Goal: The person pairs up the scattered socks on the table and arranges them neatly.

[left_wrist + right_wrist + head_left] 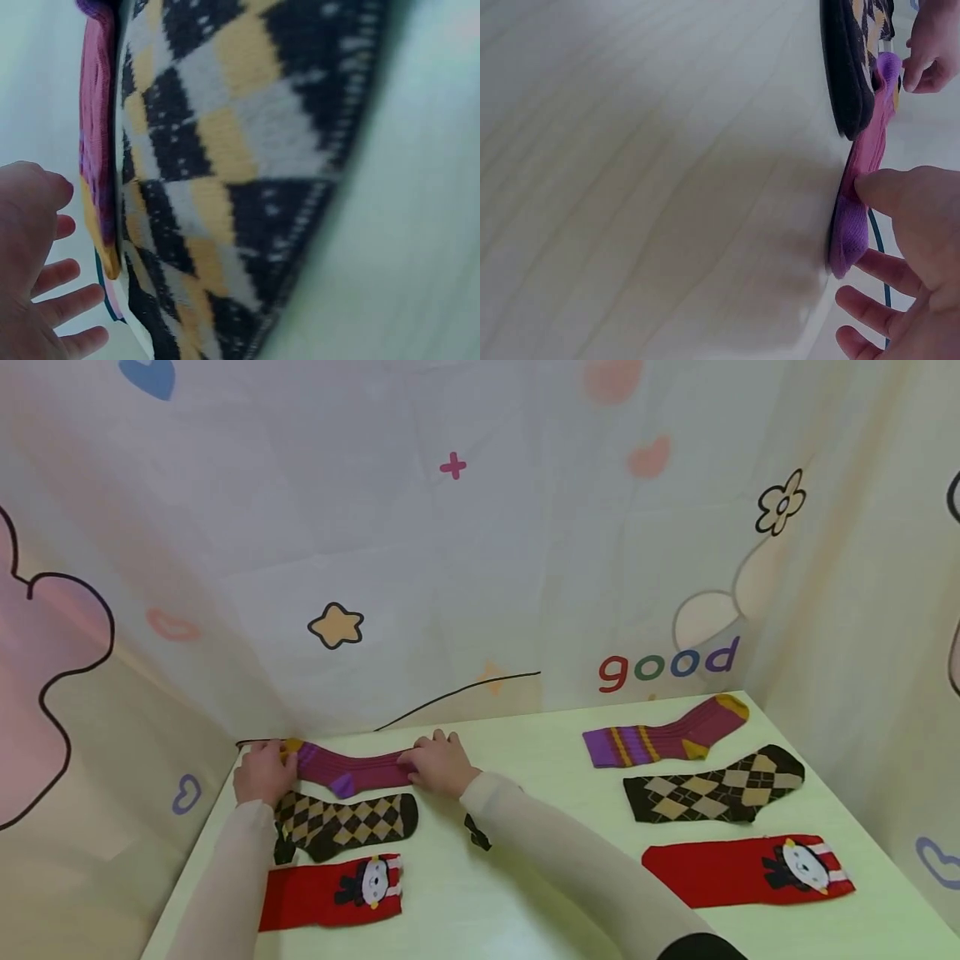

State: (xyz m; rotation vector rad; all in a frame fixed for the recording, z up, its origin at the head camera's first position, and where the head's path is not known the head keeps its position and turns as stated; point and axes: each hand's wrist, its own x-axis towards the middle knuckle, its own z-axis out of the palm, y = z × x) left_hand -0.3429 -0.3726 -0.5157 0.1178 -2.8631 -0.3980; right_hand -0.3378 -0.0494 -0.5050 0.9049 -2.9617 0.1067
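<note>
A maroon sock with a purple heel lies flat near the table's back edge. My left hand is at its yellow-tipped left end; in the left wrist view its fingers are spread beside that end. Over the sock's right end is my right hand. Its thumb rests on the sock near the purple end, while the other fingers extend past it. Just in front lies a black and tan argyle sock, close under the left wrist.
Nearer the front is a red sock with a white animal face. On the right lie a maroon striped sock, an argyle sock and a red sock. A printed curtain stands behind the table.
</note>
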